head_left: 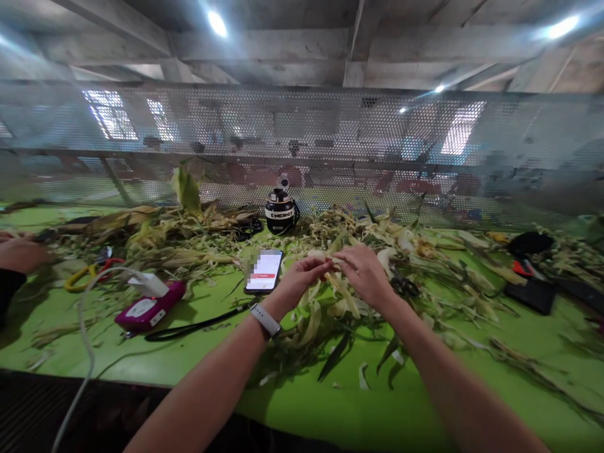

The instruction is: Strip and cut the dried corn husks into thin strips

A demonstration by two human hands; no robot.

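Above the middle of the green table, my left hand (302,280) and my right hand (362,274) come together with their fingertips nearly touching. The fingers of both are pinched on a pale husk-like plant strip (346,297), part of which hangs below them; the exact grip is hidden. Beneath and around both hands lies a loose heap of pale husks and leaves (309,327). A phone (264,272) with a lit screen lies just left of my left hand. Dark-handled scissors (406,284) rest partly among the husks by my right hand.
A purple power bank (151,306) with a white plug and cable lies left, near yellow-and-red-handled scissors (94,270). A black bottle (280,212) stands behind the phone. Another person's hand (21,251) is at far left. A perforated metal screen (302,126) runs along the back.
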